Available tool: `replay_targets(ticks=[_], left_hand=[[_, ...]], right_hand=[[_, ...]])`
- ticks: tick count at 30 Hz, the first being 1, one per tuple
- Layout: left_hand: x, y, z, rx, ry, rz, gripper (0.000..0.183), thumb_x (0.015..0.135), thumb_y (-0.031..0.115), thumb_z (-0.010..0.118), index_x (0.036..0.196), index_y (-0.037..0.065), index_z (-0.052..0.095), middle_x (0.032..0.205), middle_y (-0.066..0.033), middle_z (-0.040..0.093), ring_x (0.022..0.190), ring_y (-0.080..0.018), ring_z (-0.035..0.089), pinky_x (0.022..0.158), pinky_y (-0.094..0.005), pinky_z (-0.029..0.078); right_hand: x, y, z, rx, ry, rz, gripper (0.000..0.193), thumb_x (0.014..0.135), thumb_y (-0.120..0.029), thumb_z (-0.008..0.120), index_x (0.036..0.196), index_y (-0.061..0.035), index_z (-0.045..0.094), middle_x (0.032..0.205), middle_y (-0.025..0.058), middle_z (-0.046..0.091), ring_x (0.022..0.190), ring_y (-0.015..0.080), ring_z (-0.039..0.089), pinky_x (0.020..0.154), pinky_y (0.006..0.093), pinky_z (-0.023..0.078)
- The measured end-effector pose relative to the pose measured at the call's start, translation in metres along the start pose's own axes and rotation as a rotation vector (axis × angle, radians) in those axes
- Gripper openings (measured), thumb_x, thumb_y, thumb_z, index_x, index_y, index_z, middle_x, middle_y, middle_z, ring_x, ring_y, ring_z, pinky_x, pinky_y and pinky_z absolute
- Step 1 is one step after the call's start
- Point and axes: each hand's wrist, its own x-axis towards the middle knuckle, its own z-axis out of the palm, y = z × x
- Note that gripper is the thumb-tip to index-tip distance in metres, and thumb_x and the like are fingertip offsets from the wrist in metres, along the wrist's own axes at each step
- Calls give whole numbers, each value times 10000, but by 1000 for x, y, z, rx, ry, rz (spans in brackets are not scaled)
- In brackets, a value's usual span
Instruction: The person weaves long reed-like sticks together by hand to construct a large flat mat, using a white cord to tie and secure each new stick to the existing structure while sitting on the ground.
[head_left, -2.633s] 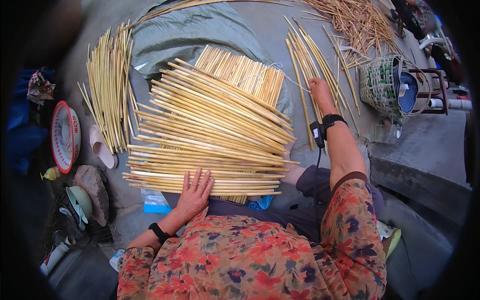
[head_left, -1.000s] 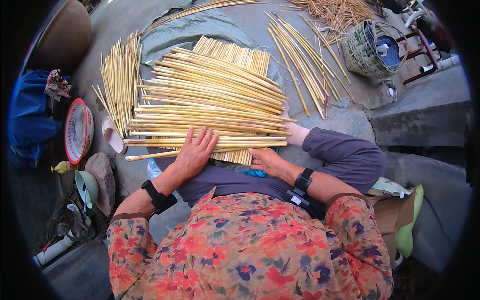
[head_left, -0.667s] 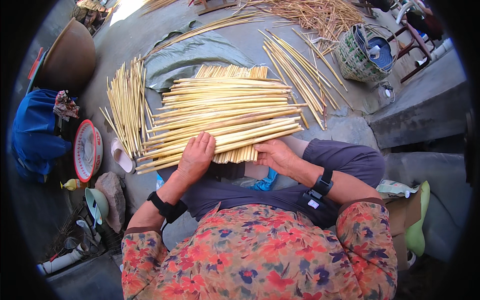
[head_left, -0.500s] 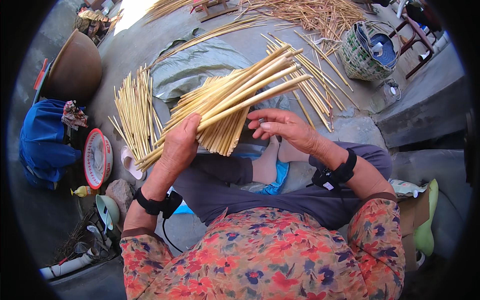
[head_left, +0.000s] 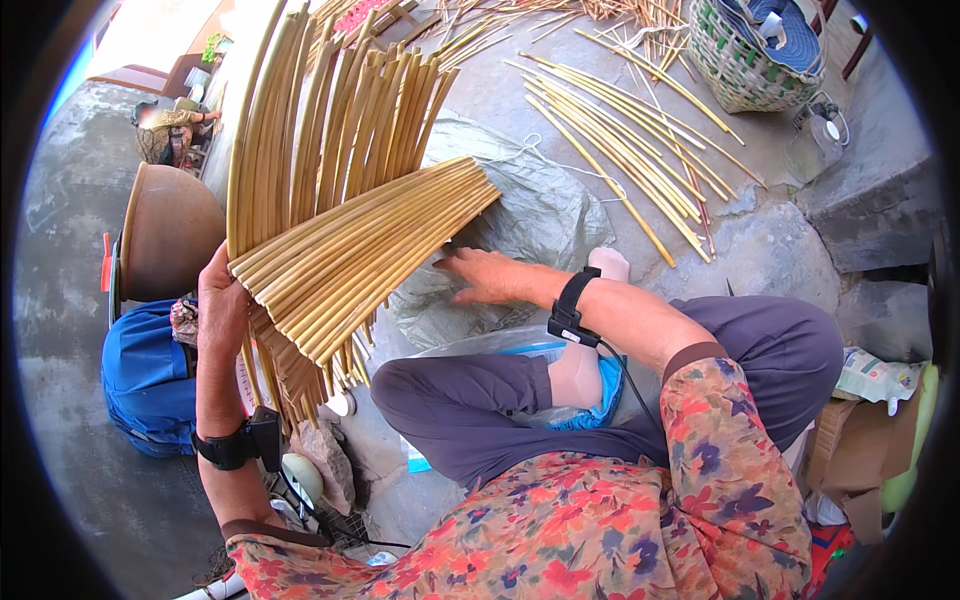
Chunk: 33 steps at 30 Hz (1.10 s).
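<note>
A panel of straw-yellow stalks point(head_left: 370, 255), several laid side by side and crossing other stalks that stand up behind, is raised at the left. My left hand point(head_left: 222, 305) grips its left edge, with part of the fingers hidden behind the stalks. Below the panel's right end, my right hand point(head_left: 485, 278) reaches leftward, fingers stretched out and holding nothing visible. It hovers over or rests on a grey-green plastic sheet point(head_left: 530, 185); I cannot tell which. White string point(head_left: 530, 145) lies on that sheet.
Loose stalks point(head_left: 620, 140) lie on the floor to the right. A woven basket point(head_left: 750, 65) stands at the far right, near a stone ledge point(head_left: 870, 210). Leftward are a brown basin point(head_left: 175, 230) and a blue cloth-covered object point(head_left: 150, 375). Another person point(head_left: 172, 125) is at the far left.
My left hand has lifted the stalk panel and swung it left, turning it so the crossing stalks stand up. My right hand has moved left, below the panel's end. The view has shifted too.
</note>
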Motion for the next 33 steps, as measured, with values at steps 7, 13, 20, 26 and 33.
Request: replay_targets(ticks=[7,13,20,26,33], left_hand=[[5,-1,-23,-96,70,-105,299,901,109,624,1176,-3,586,1033,-53,663,915,-106,615,803,-262,505],[6,-17,-45,-113,127,-106,289,895,128,637,1153,4,599,1069,-86,662,948,-151,635,818,-288,522],[-1,-23,-53,-100,201,-176,302,909,137,618,1176,-3,593,1081,-82,653,960,-133,611,842,-277,483],[2,-26,-60,-117,293,-177,312,921,140,600,1194,-11,580,1117,-106,647,982,-157,621,850,-290,492],[8,-33,-67,-128,375,-219,292,922,161,597,1162,-4,578,1107,-111,645,962,-155,622,833,-294,495]], right_hand=[[76,16,-90,84,664,-176,408,876,-236,604,1242,-68,541,1130,175,606,1044,333,594,941,389,462],[114,35,-90,281,505,21,291,863,-140,607,1141,-61,639,1060,133,662,927,218,652,867,325,495],[152,57,-81,394,373,-141,410,858,-103,608,1260,-35,562,1216,128,618,1102,201,596,978,305,451],[177,66,-79,620,313,-202,381,876,-53,582,1253,-6,553,1231,111,605,1130,205,572,1009,304,428],[182,72,-69,600,322,-123,185,857,-105,634,1009,-2,653,1085,85,653,933,172,622,869,299,492]])
